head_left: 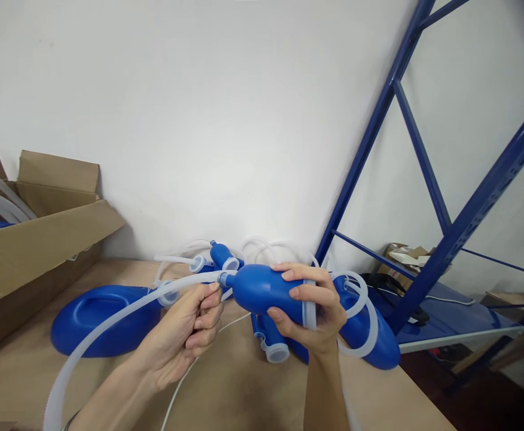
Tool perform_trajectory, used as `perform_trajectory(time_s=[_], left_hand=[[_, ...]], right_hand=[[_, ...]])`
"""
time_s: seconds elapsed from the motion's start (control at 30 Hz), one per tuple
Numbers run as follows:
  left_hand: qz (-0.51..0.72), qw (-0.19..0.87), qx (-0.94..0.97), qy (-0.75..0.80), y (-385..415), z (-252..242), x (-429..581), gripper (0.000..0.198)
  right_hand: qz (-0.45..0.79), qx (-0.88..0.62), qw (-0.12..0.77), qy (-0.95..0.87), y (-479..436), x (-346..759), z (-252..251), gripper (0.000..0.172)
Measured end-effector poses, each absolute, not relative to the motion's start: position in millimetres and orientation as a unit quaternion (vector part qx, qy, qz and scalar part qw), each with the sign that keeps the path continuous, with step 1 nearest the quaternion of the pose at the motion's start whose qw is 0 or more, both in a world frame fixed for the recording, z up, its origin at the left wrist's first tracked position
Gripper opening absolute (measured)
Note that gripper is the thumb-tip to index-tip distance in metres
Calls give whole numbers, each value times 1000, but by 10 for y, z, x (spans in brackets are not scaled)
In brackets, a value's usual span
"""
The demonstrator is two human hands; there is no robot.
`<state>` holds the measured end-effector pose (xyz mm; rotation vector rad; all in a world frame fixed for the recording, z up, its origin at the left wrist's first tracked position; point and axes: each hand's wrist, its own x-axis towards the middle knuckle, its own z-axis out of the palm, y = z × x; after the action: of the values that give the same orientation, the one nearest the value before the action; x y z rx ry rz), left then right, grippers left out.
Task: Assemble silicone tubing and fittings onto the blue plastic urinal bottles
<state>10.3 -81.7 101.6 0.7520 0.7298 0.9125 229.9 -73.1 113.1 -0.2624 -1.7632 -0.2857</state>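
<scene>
My right hand (316, 305) wraps round the wide end of a blue plastic urinal funnel (262, 287), which lies sideways in the air and has a pale rim at its right end. A translucent hose (109, 320) runs from the funnel's narrow left end and curves down to the lower left. My left hand (194, 329) is closed, its thumb and forefinger pinching at the ribbed blue connector (226, 279) where hose and funnel meet. The fingers partly cover this joint.
Blue urinal bottles (103, 320) with coiled hoses (369, 317) lie on the wooden table (226, 395). A capped blue funnel (273, 341) sits below my hands. An open cardboard box (42, 239) with hoses stands left. A blue metal rack (423, 155) rises at the right; a white cord (183, 380) crosses the table.
</scene>
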Motion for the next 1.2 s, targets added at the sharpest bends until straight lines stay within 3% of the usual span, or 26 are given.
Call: perform_trajectory(time_s=[0.8,1.03,1.13,1.2], left_hand=[[420,778,316,343,-829,1017,75,47],[357,786,367,346,-788,998,82,45],[351,759,441,326,-793,1022,31,52],[366,712,507,321,-825,1036,-80,58]], right_hand=[[-118,-107,608,-777,-765,2279,1159,30],[-104,-128,622,-765,-777,2337,1136,32],[-84,-164,666,-722,-735,2357,1107,32],[-80,-199,743,-634,-653,2367,1079,29]])
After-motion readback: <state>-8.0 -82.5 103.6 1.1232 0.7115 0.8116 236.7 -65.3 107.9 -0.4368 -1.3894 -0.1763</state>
